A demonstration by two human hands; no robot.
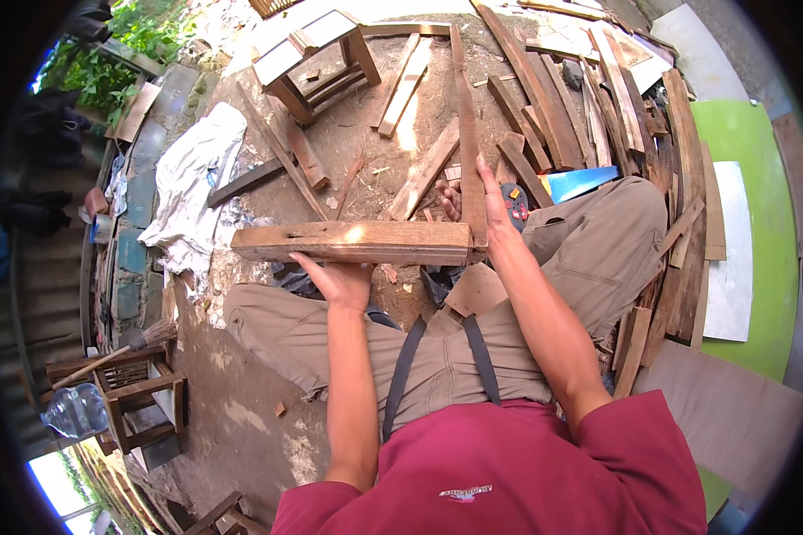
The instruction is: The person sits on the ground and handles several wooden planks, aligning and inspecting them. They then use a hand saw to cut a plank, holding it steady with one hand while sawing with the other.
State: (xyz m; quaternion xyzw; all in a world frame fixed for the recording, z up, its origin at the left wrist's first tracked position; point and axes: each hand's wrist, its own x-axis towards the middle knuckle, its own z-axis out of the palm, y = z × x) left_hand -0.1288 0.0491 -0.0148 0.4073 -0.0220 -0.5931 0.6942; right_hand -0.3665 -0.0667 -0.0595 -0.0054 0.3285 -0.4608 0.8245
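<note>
Across my lap I hold a wooden frame (pixel 357 239) made of joined beams. Its thick near beam runs left to right, and a long side piece stretches away from its right end toward a far crosspiece. Supporting the near beam from beneath, my left hand (pixel 343 283) has its thumb against the wood; its other fingers are mostly hidden. My right hand (pixel 491 201) is closed around the side piece close to the corner, with fingertips showing on its left. Just beyond that hand lie a red and black tool (pixel 515 205) and a saw (pixel 580 183) with a blue and white blade.
Loose planks (pixel 558 107) are heaped at the far right, and more lie ahead. A small wooden stool (pixel 317 53) stands far left, near a white cloth (pixel 201 178). Green board (pixel 745 223) leans at right. At left are a slatted wooden piece (pixel 143 392) and a plastic bottle (pixel 76 410).
</note>
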